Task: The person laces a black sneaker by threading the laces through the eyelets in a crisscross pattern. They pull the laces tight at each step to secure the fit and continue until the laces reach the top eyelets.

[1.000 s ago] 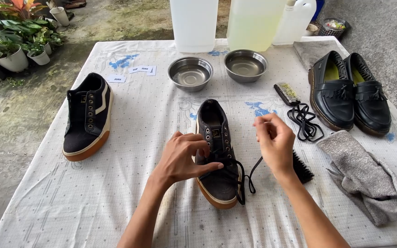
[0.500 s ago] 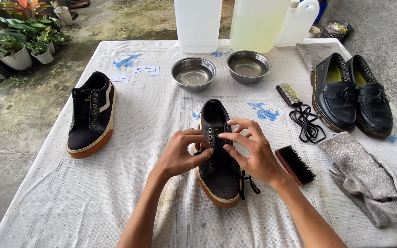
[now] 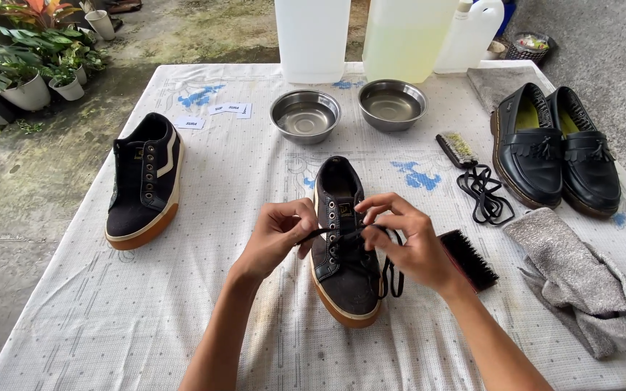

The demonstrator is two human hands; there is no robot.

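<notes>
Apart now, both hands stretch black lace (image 3: 342, 233) (thin cord) across suede sneaker (image 3: 342, 253).

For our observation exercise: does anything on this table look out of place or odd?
The left sneaker has empty eyelets, and a loose black lace lies in a tangle beside the loafers. The sneaker between the left hand and right hand is only partly laced.

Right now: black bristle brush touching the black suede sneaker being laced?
Apart. Head view shows bare tablecloth between the black bristle brush and the black suede sneaker.
</notes>
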